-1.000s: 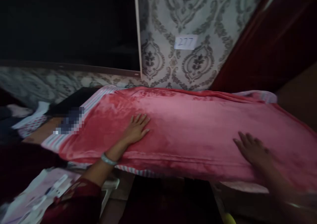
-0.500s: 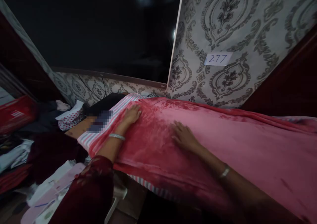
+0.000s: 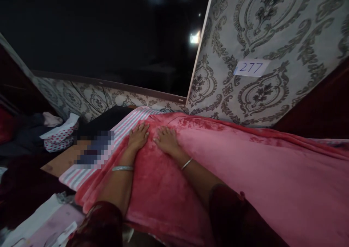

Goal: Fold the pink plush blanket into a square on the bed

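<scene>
A pink-red plush blanket [image 3: 240, 174] lies spread over a long flat surface, its pile darker where it has been brushed. Beneath its left end shows a striped cloth [image 3: 136, 116] in white, pink and grey. Near the blanket's left edge my left hand [image 3: 138, 138] rests flat with the fingers apart. My right hand [image 3: 167, 141] presses on the blanket just to the right of it, palm down and fingers spread. Neither hand grips anything. Both wrists wear a silvery bangle.
A large dark television screen [image 3: 109, 32] stands against the patterned wallpaper [image 3: 261, 90], which bears a paper marked 277 [image 3: 251, 68]. At left are a brown board [image 3: 64, 158], a red-dotted cloth item [image 3: 60, 136] and other piled cloths. Pink and white items [image 3: 51, 219] lie at lower left.
My right hand has slid left across the blanket, close to my left hand. The left hand stays near the blanket's left end. The camera view has shifted somewhat.
</scene>
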`<state>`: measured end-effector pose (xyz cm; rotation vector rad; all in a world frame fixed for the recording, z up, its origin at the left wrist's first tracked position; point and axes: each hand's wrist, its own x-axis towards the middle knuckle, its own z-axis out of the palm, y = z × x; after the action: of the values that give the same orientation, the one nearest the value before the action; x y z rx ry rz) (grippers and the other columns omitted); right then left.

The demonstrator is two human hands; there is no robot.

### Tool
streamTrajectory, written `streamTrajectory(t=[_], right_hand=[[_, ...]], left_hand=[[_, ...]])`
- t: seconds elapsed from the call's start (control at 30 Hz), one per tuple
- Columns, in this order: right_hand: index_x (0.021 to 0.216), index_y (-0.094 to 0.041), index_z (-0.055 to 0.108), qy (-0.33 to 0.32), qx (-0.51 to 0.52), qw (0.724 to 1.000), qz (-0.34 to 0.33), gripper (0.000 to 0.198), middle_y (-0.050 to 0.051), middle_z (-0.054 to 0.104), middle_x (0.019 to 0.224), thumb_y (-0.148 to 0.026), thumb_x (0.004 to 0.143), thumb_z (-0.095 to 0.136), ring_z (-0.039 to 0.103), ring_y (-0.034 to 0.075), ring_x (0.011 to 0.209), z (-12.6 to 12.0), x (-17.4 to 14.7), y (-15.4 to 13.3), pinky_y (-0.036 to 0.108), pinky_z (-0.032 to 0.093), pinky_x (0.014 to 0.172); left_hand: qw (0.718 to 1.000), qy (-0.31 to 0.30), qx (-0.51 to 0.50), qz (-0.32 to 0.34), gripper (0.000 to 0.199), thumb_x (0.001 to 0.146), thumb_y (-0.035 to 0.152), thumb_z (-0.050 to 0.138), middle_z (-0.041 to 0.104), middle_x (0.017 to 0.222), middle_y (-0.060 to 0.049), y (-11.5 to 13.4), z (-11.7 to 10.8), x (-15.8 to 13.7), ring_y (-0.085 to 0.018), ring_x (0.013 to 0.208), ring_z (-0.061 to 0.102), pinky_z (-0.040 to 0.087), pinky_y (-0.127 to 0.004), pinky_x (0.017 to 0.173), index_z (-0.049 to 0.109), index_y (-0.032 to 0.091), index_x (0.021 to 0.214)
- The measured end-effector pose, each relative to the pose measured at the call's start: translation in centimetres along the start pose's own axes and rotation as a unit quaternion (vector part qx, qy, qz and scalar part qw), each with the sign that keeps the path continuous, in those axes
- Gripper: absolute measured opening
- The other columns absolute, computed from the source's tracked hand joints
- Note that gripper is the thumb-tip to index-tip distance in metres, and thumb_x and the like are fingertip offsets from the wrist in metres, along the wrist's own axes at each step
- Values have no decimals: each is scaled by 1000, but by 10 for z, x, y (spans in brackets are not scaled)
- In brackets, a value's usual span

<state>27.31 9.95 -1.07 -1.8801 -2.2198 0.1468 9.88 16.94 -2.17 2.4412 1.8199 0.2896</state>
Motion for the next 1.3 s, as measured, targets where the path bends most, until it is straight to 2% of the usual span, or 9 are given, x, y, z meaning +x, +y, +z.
streamTrajectory(t=[0.27,0.4,0.47,0.57,0.73,0.87,1.03,1.17,1.3], right_hand=[[163,-24,34,-3,-99,959,266,64,12,28,170,-53,107,26,27,33,155,-35,-86,158,64,24,120],[164,-19,31,5,-114,924,366,67,17,24,171,-52,107,21,22,37,156,-57,-139,190,66,27,118],[165,-18,29,7,-114,934,338,67,19,21,171,-51,107,22,19,37,157,-60,-148,170,66,24,119],[165,-19,29,-29,-78,977,197,65,16,17,173,-47,106,31,16,34,159,-53,-142,101,61,19,123],[163,-20,34,-33,17,999,-38,62,13,21,172,-42,106,39,15,31,159,-16,-124,-30,59,13,126],[162,-18,36,-53,32,995,-73,64,10,18,173,-47,105,41,12,30,160,1,-127,-53,59,11,127],[165,-23,29,-40,-51,997,33,68,9,17,173,-52,104,41,15,35,159,-11,-168,37,64,17,124],[165,-26,30,9,-144,970,194,64,9,24,172,-50,106,31,22,35,157,-23,-242,133,65,22,122],[165,-24,30,33,-163,938,305,67,12,28,170,-54,106,20,27,36,155,-31,-323,198,65,31,117]], left_hand=[[1000,-9,-8,0,60,104,37,28,22,173,-7,9,-10,-9,-32,158,22,25,-63,123,34,26,163],[1000,17,-17,7,58,105,36,28,29,171,-9,18,-17,-21,-30,158,23,27,-61,123,37,25,161],[998,50,-27,15,57,105,35,28,35,168,-9,23,-23,-26,-30,157,26,26,-60,123,39,27,160],[996,80,-25,22,55,105,32,28,43,164,-8,30,-35,-35,-30,153,34,23,-59,125,43,27,158],[998,25,9,59,53,105,37,32,47,161,-10,41,-41,-67,-29,151,38,27,-54,124,49,24,154],[996,-17,47,70,56,106,40,29,31,170,-9,40,-19,-95,-29,158,25,21,-60,126,39,25,160],[995,-15,65,75,59,107,44,28,27,171,-9,35,-5,-98,-29,159,22,19,-59,126,35,25,162],[995,-11,64,74,59,106,44,29,29,170,-9,37,-7,-96,-29,158,23,19,-59,126,37,25,161],[996,-8,57,73,59,107,45,28,29,170,-10,40,-9,-98,-29,158,23,19,-60,126,35,26,162]])
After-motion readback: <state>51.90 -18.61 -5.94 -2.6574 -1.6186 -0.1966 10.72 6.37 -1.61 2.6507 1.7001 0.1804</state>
